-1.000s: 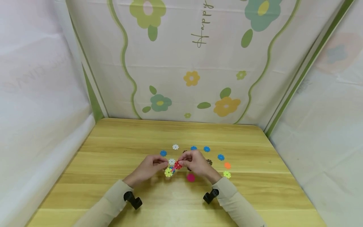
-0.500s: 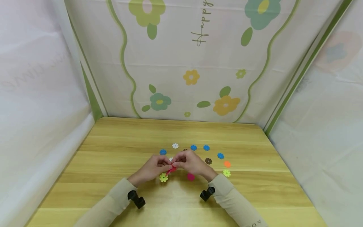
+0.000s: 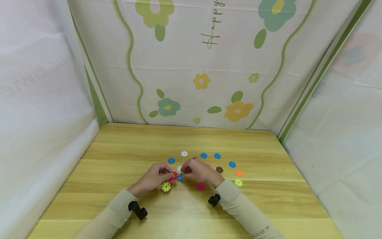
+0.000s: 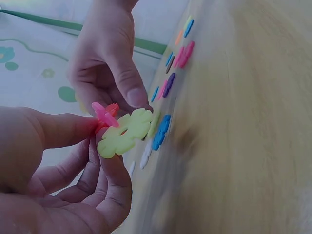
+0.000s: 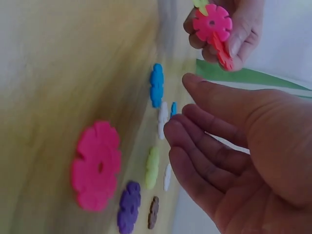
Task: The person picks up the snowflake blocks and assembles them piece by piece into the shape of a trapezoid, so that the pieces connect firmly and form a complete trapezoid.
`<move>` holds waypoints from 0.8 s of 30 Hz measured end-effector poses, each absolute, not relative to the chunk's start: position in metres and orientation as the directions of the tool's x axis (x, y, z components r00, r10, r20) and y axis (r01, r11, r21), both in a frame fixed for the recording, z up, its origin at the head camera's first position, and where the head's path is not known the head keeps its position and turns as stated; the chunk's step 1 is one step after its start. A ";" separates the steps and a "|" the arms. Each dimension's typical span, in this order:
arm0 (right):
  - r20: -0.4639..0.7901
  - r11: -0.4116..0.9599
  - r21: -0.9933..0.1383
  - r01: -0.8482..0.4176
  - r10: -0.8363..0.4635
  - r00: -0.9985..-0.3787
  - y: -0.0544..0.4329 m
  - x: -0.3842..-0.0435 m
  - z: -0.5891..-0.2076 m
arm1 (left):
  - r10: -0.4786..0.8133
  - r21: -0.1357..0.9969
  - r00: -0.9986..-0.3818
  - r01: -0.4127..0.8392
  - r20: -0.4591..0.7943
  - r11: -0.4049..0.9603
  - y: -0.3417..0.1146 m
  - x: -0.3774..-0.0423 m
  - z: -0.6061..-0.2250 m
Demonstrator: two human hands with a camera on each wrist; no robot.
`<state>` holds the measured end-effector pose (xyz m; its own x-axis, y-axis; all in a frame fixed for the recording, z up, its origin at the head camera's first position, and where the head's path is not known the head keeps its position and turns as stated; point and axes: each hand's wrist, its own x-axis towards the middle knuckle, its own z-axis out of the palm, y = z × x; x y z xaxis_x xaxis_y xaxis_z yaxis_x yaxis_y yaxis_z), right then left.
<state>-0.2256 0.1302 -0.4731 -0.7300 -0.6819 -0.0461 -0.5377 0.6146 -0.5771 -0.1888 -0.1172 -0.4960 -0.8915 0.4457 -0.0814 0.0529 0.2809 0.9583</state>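
My left hand (image 3: 156, 177) pinches a small chain of joined plastic snowflake discs between thumb and fingers. The chain has a red disc (image 3: 174, 176), a pink disc (image 5: 213, 23) slotted across it, and a yellow disc (image 4: 125, 132) at the far end. To the right, my right hand (image 3: 199, 171) is low over the table with nothing between its fingers; thumb and fingertips stand apart in the right wrist view. Right by its fingertips in the head view lies a blue disc (image 3: 180, 178), with a white disc (image 3: 179, 168) just behind.
Loose discs lie about the wooden table (image 3: 185, 215): a deep pink disc (image 3: 201, 186), a purple disc (image 5: 129, 207), a brown disc (image 3: 219, 169), an orange disc (image 3: 239, 173), a yellow-green disc (image 3: 238, 182) and several blue ones. Printed cloth walls (image 3: 179, 66) enclose the table's back and sides.
Both hands came together at the red disc half a second ago. Now my left hand has drawn leftward with the chain, and my right hand has let go and separated, uncovering the blue disc.
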 end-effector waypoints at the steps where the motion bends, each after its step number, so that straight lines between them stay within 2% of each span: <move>1: -0.042 0.621 -0.560 -0.548 -0.682 -0.730 0.128 -0.225 -0.475 | 0.444 0.959 -0.892 0.051 -0.082 0.280 -0.118 -0.189 -0.496; 5: -0.040 0.637 -0.523 -0.566 -0.682 -0.730 0.119 -0.222 -0.480 | 0.438 0.960 -0.895 0.043 -0.086 0.275 -0.120 -0.188 -0.495; 11: -0.056 0.655 -0.536 -0.533 -0.657 -0.751 0.116 -0.221 -0.484 | 0.429 0.961 -0.899 0.039 -0.086 0.274 -0.122 -0.188 -0.495; 20: -0.045 0.599 -0.698 -0.393 -0.584 -0.810 0.130 -0.229 -0.483 | 0.426 0.962 -0.901 0.038 -0.083 0.269 -0.121 -0.189 -0.496; 24: 0.003 0.542 -0.748 -0.383 -0.574 -0.819 0.139 -0.234 -0.483 | 0.436 0.965 -0.896 0.037 -0.084 0.261 -0.120 -0.188 -0.495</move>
<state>-0.2341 0.1392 -0.4828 -0.8185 -0.5745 0.0031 -0.3835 0.5422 -0.7476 -0.1883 -0.1203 -0.4952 -0.8961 0.4357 -0.0840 0.0368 0.2615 0.9645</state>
